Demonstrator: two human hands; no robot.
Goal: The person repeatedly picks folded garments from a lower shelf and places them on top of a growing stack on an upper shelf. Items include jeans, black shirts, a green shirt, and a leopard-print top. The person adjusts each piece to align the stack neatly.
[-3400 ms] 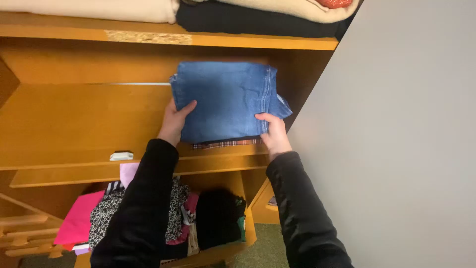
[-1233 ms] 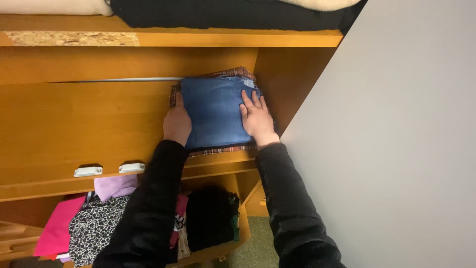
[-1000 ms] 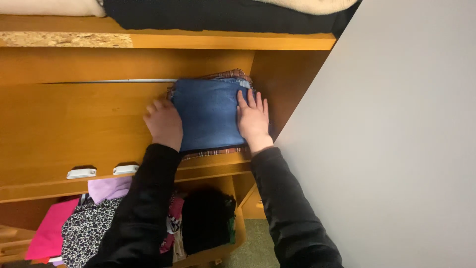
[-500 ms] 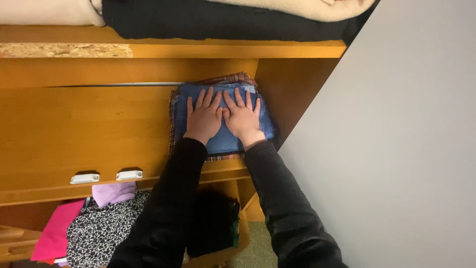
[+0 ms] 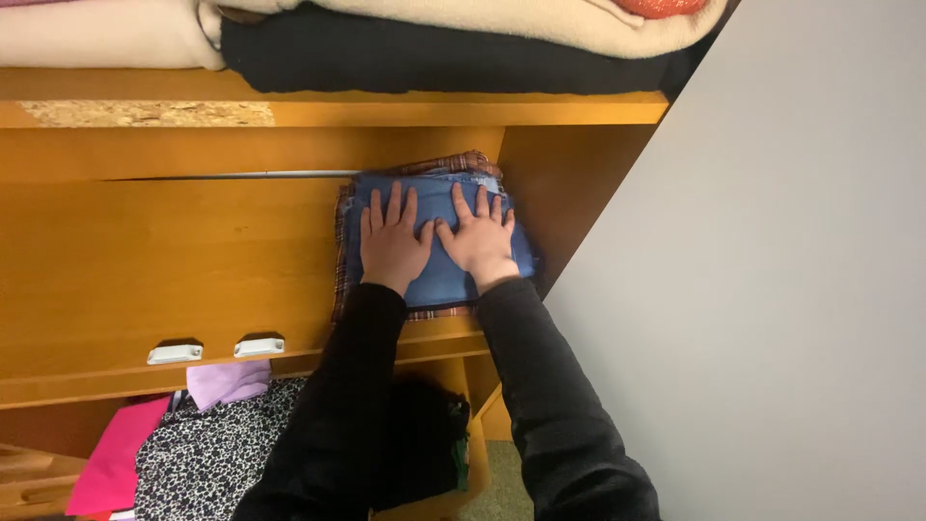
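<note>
Folded blue jeans [image 5: 439, 275] lie on a plaid garment [image 5: 340, 253] at the right end of the middle wooden shelf [image 5: 174, 260]. My left hand [image 5: 391, 243] and my right hand [image 5: 478, 241] both rest flat on top of the jeans, side by side, fingers spread and pointing toward the back. Neither hand grips anything. Black sleeves cover both my arms.
The shelf above [image 5: 386, 108] carries folded cream [image 5: 106, 34] and black [image 5: 434, 58] textiles. Below, a compartment holds pink [image 5: 106, 468], lilac [image 5: 227, 381], spotted black-and-white [image 5: 212, 458] and dark [image 5: 434, 453] clothes. Two white catches [image 5: 217, 350] sit on the shelf's front edge. A grey door panel [image 5: 772, 289] stands to the right.
The jeans went from held in the air to lying on the plaid garment. My hands left their sides and now lie flat on top.
</note>
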